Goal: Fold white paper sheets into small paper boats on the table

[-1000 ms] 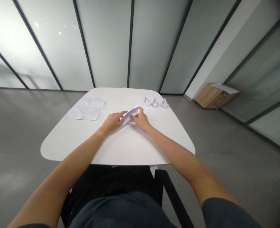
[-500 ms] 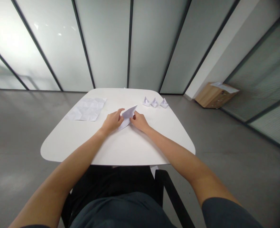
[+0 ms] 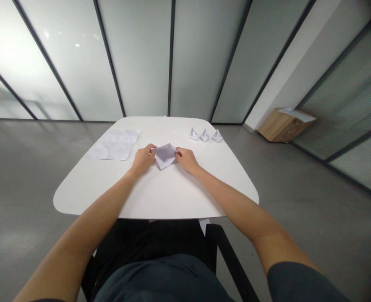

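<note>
We have a piece of folded white paper [image 3: 165,156] between our hands, near the middle of the worktop [image 3: 160,195] and a little toward its far side. It is spread into a shallow, diamond-like shape with a hollow at its centre and one point aimed toward us. Our left hand [image 3: 144,159] is at its left corner, with the fingers [image 3: 150,147] closed and curled around that edge. Our right hand [image 3: 187,161] is at the right corner, and its fingers [image 3: 179,154] are likewise closed on the paper, pinching the edge. Both hands grip the paper from opposite sides, and we cannot tell whether its lower point touches the worktop.

To the left of our left hand, and just apart from it, lies a creased, unfolded white sheet [image 3: 113,144], flat on the worktop. Toward the far right edge stand three small white paper boats [image 3: 205,135] in a row, upright and close together, well apart from our right hand. Beyond the worktop are a frosted glass wall [image 3: 138,58] and a grey floor [image 3: 24,209]. Off to the right sits a low wooden cabinet [image 3: 283,131] with papers [image 3: 295,114] on top. Below the worktop is the black frame of a chair [image 3: 225,251].
</note>
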Demonstrator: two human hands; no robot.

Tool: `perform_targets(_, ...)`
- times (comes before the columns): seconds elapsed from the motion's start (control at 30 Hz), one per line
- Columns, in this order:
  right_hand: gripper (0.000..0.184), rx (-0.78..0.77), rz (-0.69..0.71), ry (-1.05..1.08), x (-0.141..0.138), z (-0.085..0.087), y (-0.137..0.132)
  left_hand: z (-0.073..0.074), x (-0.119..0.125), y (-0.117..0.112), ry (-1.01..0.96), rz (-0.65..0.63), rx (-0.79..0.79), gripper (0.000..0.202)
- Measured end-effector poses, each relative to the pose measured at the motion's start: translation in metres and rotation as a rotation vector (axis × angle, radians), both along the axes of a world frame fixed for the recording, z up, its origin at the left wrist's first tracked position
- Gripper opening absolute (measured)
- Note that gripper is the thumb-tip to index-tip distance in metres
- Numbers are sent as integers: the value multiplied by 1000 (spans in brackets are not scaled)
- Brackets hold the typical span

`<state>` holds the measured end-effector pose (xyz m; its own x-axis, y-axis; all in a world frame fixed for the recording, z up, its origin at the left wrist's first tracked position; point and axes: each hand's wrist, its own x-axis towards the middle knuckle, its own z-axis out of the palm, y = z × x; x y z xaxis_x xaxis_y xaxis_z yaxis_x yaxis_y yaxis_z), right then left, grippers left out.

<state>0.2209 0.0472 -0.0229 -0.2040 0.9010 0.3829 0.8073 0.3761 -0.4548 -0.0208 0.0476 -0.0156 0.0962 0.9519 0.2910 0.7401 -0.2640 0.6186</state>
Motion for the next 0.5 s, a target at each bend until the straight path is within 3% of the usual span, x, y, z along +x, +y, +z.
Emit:
perform_targets(0.13, 27, -34, 30, 38, 2, 0, -1, -7, -6, 5, -43, -22, -45, 32)
perform_targets(0.5, 34, -70, 29, 45, 2, 3, -3, -14, -13, 11, 235, -43, 131, 32)
